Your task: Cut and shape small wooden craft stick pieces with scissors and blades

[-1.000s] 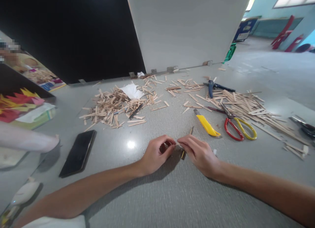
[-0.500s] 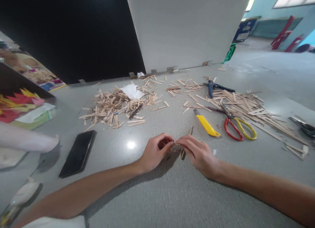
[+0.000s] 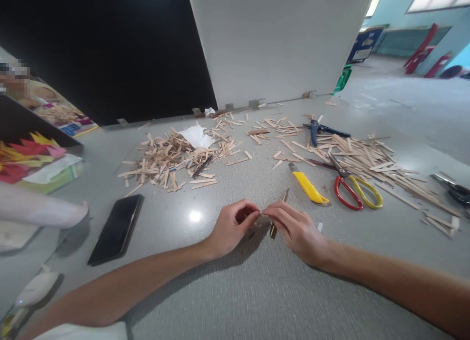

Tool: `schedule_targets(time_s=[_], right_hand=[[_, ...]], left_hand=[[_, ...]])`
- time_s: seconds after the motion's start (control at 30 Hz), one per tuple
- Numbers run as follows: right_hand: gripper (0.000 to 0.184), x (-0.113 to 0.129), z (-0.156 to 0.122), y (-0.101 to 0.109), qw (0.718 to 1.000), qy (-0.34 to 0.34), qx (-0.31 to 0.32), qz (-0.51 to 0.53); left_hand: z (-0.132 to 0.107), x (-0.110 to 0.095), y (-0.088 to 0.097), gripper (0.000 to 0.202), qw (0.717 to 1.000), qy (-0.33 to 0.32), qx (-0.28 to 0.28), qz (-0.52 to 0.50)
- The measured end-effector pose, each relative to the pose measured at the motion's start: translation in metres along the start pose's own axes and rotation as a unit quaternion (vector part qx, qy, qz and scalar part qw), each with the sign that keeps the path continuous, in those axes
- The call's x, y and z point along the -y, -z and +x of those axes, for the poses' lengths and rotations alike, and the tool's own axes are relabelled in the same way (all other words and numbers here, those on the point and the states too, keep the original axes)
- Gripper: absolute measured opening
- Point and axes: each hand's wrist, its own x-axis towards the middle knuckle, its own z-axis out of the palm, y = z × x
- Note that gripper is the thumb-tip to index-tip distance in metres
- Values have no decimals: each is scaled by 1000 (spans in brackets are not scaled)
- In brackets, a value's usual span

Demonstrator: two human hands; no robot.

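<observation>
Low over the middle of the grey table [image 3: 205,296], my left hand [image 3: 234,228] is closed, thumb and forefinger pinched together. Facing it, my right hand [image 3: 299,232] is also closed in a pinch, its fingertips meeting the left ones. Whatever lies between the fingertips is too small to make out. A slim craft knife [image 3: 273,231] with a pointed tip rests on the table under my right fingers, partly covered by them. Beyond that hand lies a yellow box cutter [image 3: 309,187], and to its right are scissors [image 3: 355,191] with one red and one yellow handle.
Wooden stick pieces [image 3: 157,159] are heaped at the back left around a white paper scrap [image 3: 198,136]. Longer sticks [image 3: 367,156] lie at the right by dark-handled pliers [image 3: 315,129]. A black phone [image 3: 116,230] lies left. A black-and-white panel [image 3: 279,41] stands behind.
</observation>
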Motion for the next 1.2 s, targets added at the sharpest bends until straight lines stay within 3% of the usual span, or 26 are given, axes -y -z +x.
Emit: schedule_targets(time_s=[0.67, 0.77, 0.87, 1.2], right_hand=[[28, 0, 0, 0, 1000, 9, -8, 2], [27, 0, 0, 0, 1000, 10, -8, 0], [28, -1, -1, -1, 1000, 8, -6, 5], [28, 1, 1, -1, 1000, 16, -14, 17]], left_hand=[[-1, 2, -1, 35, 1000, -7, 2, -7], [-3, 3, -1, 28, 994, -89, -21, 67], [-6, 4, -2, 24, 966, -192, -61, 162], [-9, 14, -4, 23, 882, -354, -110, 291]])
